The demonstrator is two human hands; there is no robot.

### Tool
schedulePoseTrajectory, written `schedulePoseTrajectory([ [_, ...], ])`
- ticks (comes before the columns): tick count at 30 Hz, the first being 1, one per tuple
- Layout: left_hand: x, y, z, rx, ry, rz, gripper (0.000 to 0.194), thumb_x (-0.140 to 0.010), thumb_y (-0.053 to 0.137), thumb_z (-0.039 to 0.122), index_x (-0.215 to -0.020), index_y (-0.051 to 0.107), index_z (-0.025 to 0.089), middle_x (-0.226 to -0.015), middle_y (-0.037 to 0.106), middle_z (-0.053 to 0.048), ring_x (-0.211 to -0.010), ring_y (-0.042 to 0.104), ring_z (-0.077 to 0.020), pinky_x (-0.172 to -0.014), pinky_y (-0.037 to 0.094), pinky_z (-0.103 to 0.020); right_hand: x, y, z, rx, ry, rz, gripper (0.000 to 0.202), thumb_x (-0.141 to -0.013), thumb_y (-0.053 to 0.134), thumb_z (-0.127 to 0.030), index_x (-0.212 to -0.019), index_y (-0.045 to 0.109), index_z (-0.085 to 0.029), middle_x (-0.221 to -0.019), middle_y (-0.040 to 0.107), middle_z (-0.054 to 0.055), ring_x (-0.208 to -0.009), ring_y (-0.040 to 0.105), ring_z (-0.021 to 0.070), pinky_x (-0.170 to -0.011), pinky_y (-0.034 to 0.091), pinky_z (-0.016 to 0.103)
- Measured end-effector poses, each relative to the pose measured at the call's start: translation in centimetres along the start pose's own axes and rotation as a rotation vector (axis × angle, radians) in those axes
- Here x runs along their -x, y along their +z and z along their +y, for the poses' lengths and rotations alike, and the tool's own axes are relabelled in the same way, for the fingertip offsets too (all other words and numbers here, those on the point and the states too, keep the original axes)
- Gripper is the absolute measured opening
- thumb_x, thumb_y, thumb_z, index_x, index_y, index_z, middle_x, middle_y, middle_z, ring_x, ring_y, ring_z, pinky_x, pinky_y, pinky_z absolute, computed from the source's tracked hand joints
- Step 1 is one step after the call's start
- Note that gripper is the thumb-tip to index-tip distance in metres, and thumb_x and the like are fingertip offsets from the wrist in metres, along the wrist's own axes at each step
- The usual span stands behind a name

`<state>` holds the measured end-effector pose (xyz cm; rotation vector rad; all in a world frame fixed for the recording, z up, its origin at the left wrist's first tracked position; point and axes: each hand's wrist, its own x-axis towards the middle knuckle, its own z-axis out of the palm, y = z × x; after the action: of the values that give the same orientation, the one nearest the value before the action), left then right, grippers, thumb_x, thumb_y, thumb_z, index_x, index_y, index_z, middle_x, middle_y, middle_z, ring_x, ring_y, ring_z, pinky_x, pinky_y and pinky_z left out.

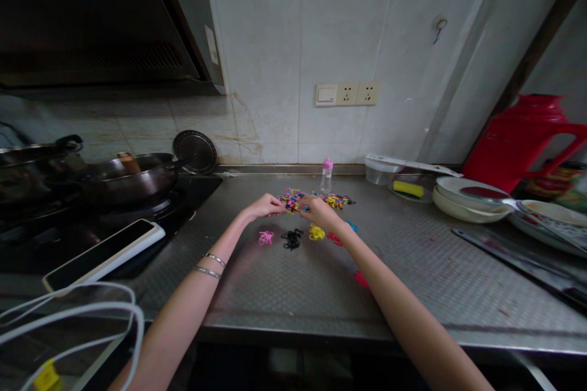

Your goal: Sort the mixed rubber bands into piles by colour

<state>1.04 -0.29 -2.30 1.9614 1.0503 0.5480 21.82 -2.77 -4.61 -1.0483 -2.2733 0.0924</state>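
A mixed pile of small colourful bands (338,201) lies on the metal counter (293,293). At its left edge is my left hand (268,206), fingers pinched together on something too small to make out. My right hand (316,209) reaches over the pile's middle, its fingers bent down and closed; what they hold is hidden. Nearer to me lie separate little heaps: pink (266,237), black (292,239), yellow (316,232) and red (335,239). A blue heap (352,226) shows partly beside my right wrist, and a red-pink item (361,279) sits by the forearm.
Behind the pile stands a small pink-capped bottle (326,176). Pans (132,180) and a white device (105,253) with cables are on the left. On the right are a knife (518,266), bowls (470,204), a sponge (408,189) and a red jug (513,140).
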Motion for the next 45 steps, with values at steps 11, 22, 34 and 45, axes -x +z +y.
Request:
schedulePoseTrajectory([
  [11, -0.3, 0.4, 0.0, -0.131, -0.034, -0.328, 0.035, -0.056, 0.069, 0.04, -0.076, 0.07, 0.012, -0.051, 0.055, 0.0, -0.041, 0.034, -0.0052, -0.041, 0.021, -0.02, -0.1, -0.5, 0.9, -0.113, -0.023, -0.225, 0.018, -0.069, 0.05, -0.011, -0.072, 0.068, -0.015, -0.078, 0.067, 0.004, -0.074, 0.058, 0.0129, -0.072, 0.042, 0.022],
  [22, -0.1, 0.6, 0.8, -0.153, 0.001, -0.304, 0.035, -0.06, 0.065, 0.042, -0.077, 0.069, 0.011, -0.051, 0.054, 0.001, -0.039, 0.032, -0.0041, -0.039, 0.02, -0.019, -0.1, -0.7, 0.2, -0.185, 0.051, -0.19, 0.025, -0.07, 0.054, -0.016, -0.09, 0.068, -0.016, -0.092, 0.067, 0.004, -0.083, 0.06, 0.0154, -0.075, 0.044, 0.024],
  [34, -0.8, 0.6, -0.4, -0.071, -0.008, -0.074, 0.04, -0.066, 0.057, 0.046, -0.079, 0.066, 0.009, -0.052, 0.053, 0.001, -0.04, 0.035, -0.0046, -0.038, 0.022, -0.018, -0.3, -3.2, 3.6, -0.039, 0.244, 0.029, 0.023, -0.072, 0.051, -0.017, -0.087, 0.068, -0.016, -0.083, 0.069, 0.005, -0.076, 0.061, 0.0157, -0.07, 0.045, 0.024],
  [45, -2.3, 2.4, -1.4, -0.149, 0.093, 0.116, 0.04, -0.073, 0.051, 0.045, -0.081, 0.066, 0.008, -0.054, 0.054, -0.001, -0.047, 0.04, -0.0075, -0.047, 0.029, -0.019, 3.1, -4.0, 7.1, 0.091, 0.395, 0.055, 0.034, -0.075, 0.049, -0.019, -0.108, 0.06, -0.022, -0.094, 0.066, 0.005, -0.081, 0.06, 0.0158, -0.072, 0.044, 0.023],
])
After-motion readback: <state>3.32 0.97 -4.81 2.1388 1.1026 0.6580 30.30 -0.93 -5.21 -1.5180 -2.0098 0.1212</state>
